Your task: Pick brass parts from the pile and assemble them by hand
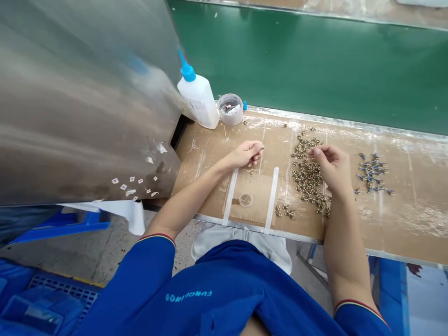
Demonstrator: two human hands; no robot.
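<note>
In front of you runs one wide, flat green surface (308, 70), and nearer is one worktop (402, 219) covered in brown cardboard. Your left hand (245, 155) is closed, thumb and forefinger pinching one tiny dark piece (262, 148). Your right hand (334, 168) curls at the pile's edge, thumb and forefinger close together; whether it grips anything can't be told. You have one white plastic bottle with a blue nozzle (201, 100), two white tape strips (272, 200), one tape roll holding scraps (231, 116) and one clear round dish (245, 200). The small brass-coloured metal pieces (308, 179), too many to count, lie heaped by your right hand, shiny, with rounded ends; similar blue-marked pieces (373, 173) lie beyond it, too crowded to count.
</note>
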